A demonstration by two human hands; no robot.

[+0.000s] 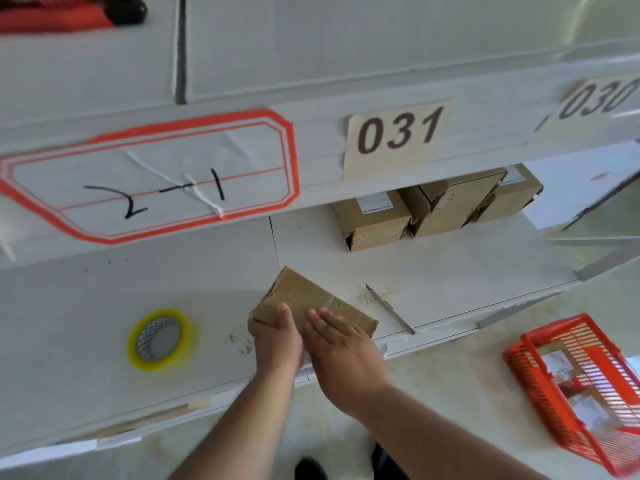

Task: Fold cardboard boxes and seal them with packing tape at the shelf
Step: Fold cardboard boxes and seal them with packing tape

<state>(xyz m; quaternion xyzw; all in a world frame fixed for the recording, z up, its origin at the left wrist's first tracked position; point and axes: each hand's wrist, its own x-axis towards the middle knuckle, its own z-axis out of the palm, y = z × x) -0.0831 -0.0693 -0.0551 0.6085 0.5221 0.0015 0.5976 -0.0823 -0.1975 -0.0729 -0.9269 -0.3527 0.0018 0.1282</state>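
Note:
A small brown cardboard box [304, 296] lies on the white shelf [138, 278] near its front edge, with clear tape across its top. My left hand [277, 337] grips the box's near left end, thumb on top. My right hand [339, 344] lies flat on the top of the box with straight fingers. A roll of yellowish packing tape [160, 339] lies flat on the shelf to the left of the box.
Three brown boxes [436, 206] stand at the back of the shelf under the label 031 [398, 133]. A thin metal blade [389, 308] lies right of my box. An orange basket [585, 386] with parcels sits on the floor at right.

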